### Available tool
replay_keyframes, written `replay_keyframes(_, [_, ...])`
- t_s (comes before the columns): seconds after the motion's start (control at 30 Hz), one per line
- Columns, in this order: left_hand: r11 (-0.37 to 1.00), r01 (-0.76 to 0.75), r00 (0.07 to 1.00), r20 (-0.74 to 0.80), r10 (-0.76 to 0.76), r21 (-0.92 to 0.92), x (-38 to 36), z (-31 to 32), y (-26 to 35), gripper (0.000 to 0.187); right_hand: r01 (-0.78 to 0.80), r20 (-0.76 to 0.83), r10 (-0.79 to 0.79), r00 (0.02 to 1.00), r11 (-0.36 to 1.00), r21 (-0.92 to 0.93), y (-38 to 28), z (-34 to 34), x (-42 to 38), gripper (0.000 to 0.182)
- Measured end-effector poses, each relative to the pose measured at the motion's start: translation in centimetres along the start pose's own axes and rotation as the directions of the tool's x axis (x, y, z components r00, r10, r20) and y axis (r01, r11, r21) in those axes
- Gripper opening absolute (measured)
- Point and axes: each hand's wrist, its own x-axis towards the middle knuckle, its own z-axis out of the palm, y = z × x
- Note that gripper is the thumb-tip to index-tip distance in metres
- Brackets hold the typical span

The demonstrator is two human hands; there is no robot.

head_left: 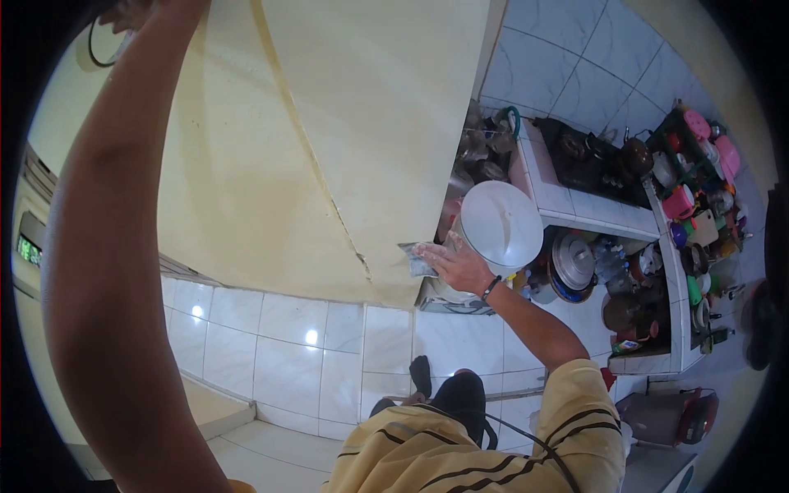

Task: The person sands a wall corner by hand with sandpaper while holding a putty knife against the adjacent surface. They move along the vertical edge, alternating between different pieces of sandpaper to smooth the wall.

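My right hand [452,261] presses a grey sheet, which looks like sandpaper [421,263], against the cream wall [370,164] at its lower right corner. Its fingers are stretched out over the sheet and carry white dust. A long diagonal crack line [316,172] runs down the wall, with a chipped spot near its lower end. My left arm is raised along the left side, and my left hand [123,16] is mostly cut off at the top left edge. A thin black cable [94,51] curves beside it; whether that hand holds it is hidden.
Right beside my right hand stands a white bucket [501,226]. Beyond it is a tiled counter [592,212] with a black stove [592,160], a lidded pot [573,261] below and crowded kitchenware [699,197]. Glossy white tiles [283,329] cover the floor.
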Motion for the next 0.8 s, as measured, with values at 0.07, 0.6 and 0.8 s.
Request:
replay_keyframes(0.07, [1.0, 0.014, 0.99, 0.139, -0.017, 0.022, 0.3, -0.6, -0.4, 0.092, 0.072, -0.005, -0.073, 0.997, 0.992, -0.099, 1.7, -1.0, 0.3, 0.043])
replay_keyframes(0.6, [0.999, 0.005, 0.991, 0.135, -0.001, -0.033, 0.0, -1.0, 0.2, 0.089, 0.117, -0.031, -0.119, 0.992, 0.991, -0.066, 0.7, 1.5, 0.4, 0.051])
replay_keyframes(0.8, [0.997, -0.069, 0.995, -0.074, 0.067, -0.029, 0.0, 0.3, -0.3, 0.09, -0.06, -0.306, -0.032, 0.952, 0.956, -0.288, 6.7, -10.8, 6.7, 0.045])
